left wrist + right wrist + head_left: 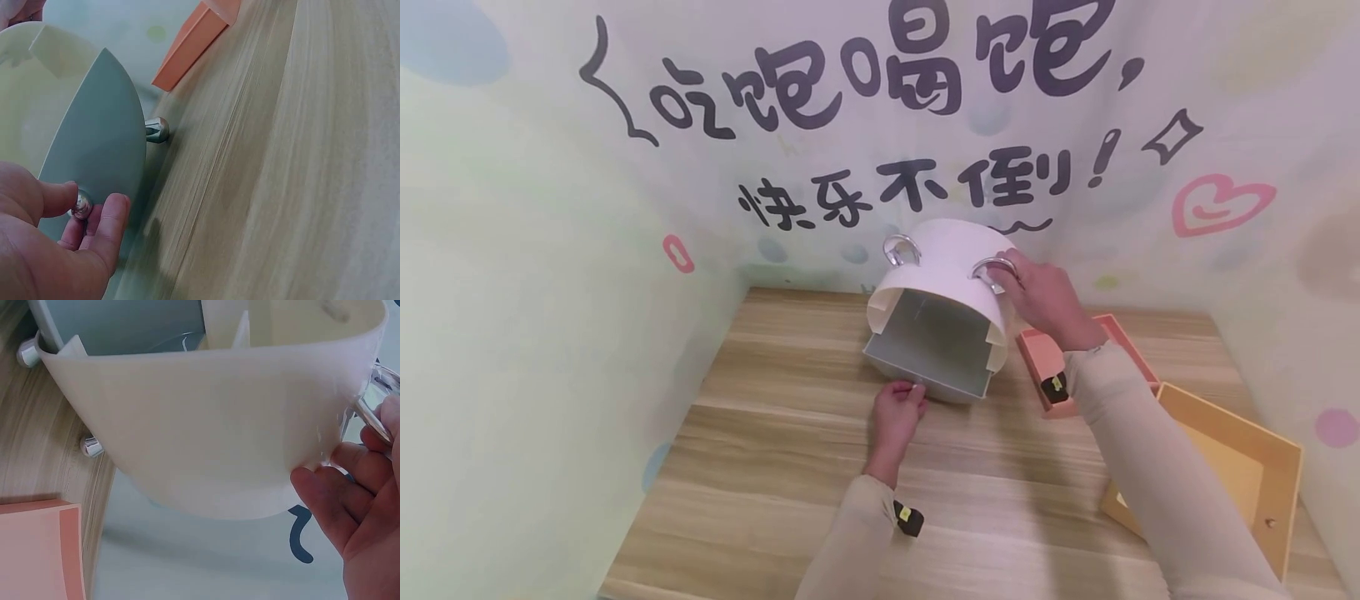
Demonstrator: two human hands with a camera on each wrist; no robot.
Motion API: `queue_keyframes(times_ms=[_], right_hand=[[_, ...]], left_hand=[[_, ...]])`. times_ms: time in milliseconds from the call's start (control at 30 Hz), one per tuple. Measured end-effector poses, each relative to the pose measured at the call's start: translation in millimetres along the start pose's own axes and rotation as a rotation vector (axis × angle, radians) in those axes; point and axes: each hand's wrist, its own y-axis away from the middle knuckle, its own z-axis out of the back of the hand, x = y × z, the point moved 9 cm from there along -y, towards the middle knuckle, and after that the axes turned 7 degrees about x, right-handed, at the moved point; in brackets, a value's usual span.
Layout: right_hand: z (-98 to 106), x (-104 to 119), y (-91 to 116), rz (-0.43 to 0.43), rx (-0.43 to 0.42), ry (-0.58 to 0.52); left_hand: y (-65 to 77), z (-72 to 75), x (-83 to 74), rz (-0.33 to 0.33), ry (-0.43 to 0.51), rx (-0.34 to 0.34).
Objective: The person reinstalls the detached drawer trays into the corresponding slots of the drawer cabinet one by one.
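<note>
A white rounded shell (951, 258) with two silver ring handles stands tilted near the back wall. In its opening sits a grey panel (103, 134), which looks like a drawer or flap. My left hand (897, 417) is at the panel's lower front edge; thumb and fingers pinch its small silver knob (81, 205). The right hand (1047, 293) grips the right ring handle (374, 417), with fingertips touching the white wall beside it. The left ring handle (901, 248) is untouched. Short silver feet (92, 447) show beneath the shell.
To the right of the shell lies a pink tray (1131, 346), partly behind the right forearm. An orange-yellow tray (1277, 500) is nearer the right edge of the wooden tabletop (775, 433). Printed walls (820, 175) enclose the back and sides.
</note>
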Motion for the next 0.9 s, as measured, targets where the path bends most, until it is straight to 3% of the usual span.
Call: queue_keyframes(times_ms=[900], right_hand=[[3,2,0,0.059,-0.026,0.028]], left_hand=[[-18.0,-13.2,-11.5,-0.011,-0.044,0.002]])
